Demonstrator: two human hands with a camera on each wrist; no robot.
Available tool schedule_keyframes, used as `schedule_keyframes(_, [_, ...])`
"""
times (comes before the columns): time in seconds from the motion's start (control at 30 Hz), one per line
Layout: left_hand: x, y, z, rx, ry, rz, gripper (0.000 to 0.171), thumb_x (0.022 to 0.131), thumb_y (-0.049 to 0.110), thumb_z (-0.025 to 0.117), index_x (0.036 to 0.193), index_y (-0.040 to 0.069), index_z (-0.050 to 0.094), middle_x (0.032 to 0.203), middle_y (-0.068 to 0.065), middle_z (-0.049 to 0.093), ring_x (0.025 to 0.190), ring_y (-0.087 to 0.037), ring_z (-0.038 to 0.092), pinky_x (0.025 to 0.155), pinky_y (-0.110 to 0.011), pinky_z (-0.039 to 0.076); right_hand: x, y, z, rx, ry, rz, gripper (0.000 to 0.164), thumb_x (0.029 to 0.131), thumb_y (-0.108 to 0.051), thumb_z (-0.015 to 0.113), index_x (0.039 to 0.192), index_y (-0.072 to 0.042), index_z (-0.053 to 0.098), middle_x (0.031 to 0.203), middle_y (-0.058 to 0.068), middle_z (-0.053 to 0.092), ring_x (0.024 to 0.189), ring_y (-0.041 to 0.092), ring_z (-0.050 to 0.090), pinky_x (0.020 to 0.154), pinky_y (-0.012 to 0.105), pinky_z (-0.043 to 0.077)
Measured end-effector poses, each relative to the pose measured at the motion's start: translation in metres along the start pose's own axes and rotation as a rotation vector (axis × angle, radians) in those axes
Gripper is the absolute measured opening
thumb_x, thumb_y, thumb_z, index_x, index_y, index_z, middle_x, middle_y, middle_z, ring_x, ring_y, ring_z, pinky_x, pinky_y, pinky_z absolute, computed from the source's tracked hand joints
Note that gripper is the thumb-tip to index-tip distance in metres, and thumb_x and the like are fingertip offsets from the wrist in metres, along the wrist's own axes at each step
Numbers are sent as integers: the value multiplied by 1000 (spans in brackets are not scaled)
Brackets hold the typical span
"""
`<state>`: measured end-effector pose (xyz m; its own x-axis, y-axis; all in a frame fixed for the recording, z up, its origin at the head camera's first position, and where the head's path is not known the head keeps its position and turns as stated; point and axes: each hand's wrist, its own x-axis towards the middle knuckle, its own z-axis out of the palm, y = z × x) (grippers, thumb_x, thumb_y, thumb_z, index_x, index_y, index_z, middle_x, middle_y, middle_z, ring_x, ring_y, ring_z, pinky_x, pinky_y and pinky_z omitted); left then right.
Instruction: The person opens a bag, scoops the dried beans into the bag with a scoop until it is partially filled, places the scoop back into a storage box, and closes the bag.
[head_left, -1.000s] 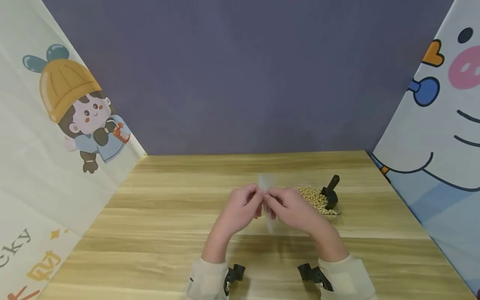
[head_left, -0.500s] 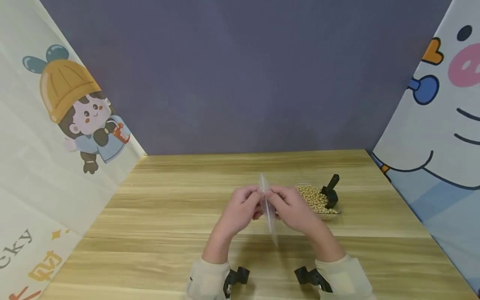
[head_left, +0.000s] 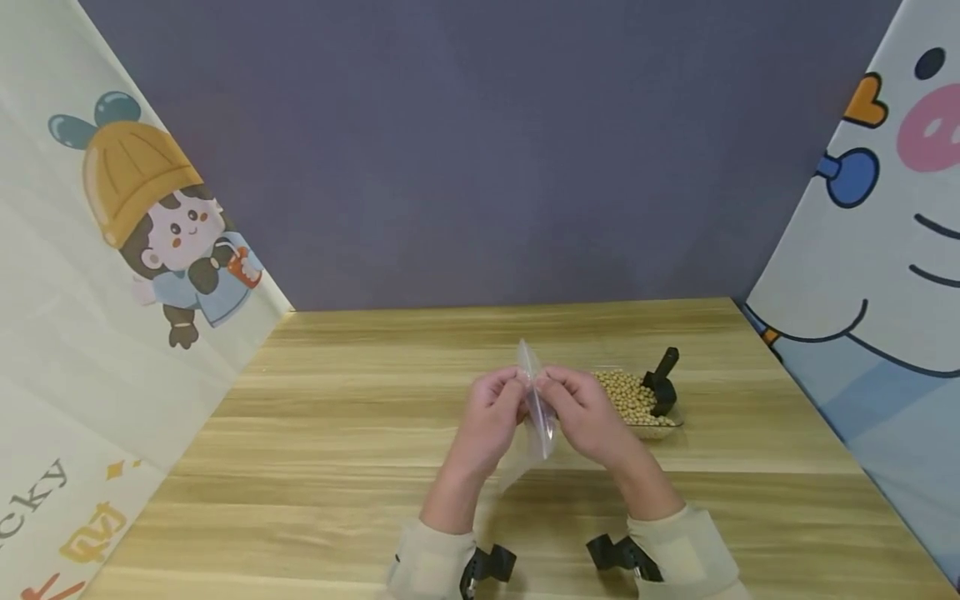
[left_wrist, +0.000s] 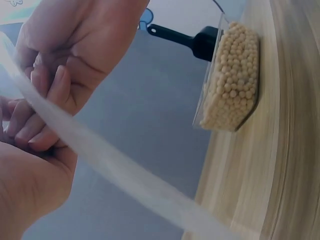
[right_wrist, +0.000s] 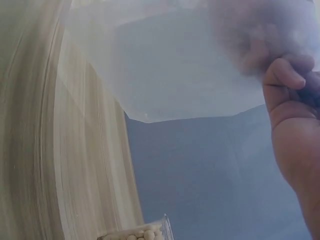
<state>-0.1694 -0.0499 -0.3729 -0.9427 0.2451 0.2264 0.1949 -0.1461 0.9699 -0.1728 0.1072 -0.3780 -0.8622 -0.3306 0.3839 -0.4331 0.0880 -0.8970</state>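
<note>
A clear plastic bag [head_left: 543, 425] is held up over the table between both hands. My left hand [head_left: 483, 421] pinches its upper part from the left, thumb on top. From the other side my right hand [head_left: 588, 417] pinches it at the same height, the thumbs close together. In the left wrist view the bag [left_wrist: 120, 167] is a slanting, almost edge-on band. The right wrist view shows the bag [right_wrist: 170, 70] as a broad see-through sheet, the left hand blurred behind it. Curled fingers [left_wrist: 60, 85] of the right hand show in the left wrist view.
Right of the hands, a clear container [head_left: 654, 433] holds pale round beans [head_left: 626, 396]. A black scoop [head_left: 662, 390] stands in the beans, handle up. The wooden table [head_left: 337, 433] meets a dark back panel [head_left: 510, 167] and printed side panels.
Both hands keep their pinch on the bag. The bag has turned from a thin edge to a wider, creased shape, its lower part swung left. My left forearm has shifted slightly right.
</note>
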Motion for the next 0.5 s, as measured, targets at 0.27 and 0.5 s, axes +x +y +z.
schedule_keyframes(0.27, [2, -3, 8, 3, 68, 19, 29, 99, 6, 43, 71, 11, 50, 65, 7, 40, 61, -6, 38, 57, -18, 37, 1, 0, -1, 2, 30, -32, 35, 109, -5, 43, 86, 6, 66, 85, 16, 71, 75, 8, 68, 69, 28, 63])
schedule_keyframes(0.5, [4, -3, 11, -129, 112, 52, 33, 102, 10, 40, 72, 12, 52, 76, 6, 60, 71, -7, 59, 70, -21, 56, 2, -3, -1, 36, 111, -52, 38, 110, -6, 41, 75, 4, 53, 64, -7, 48, 57, 4, 45, 50, 26, 47])
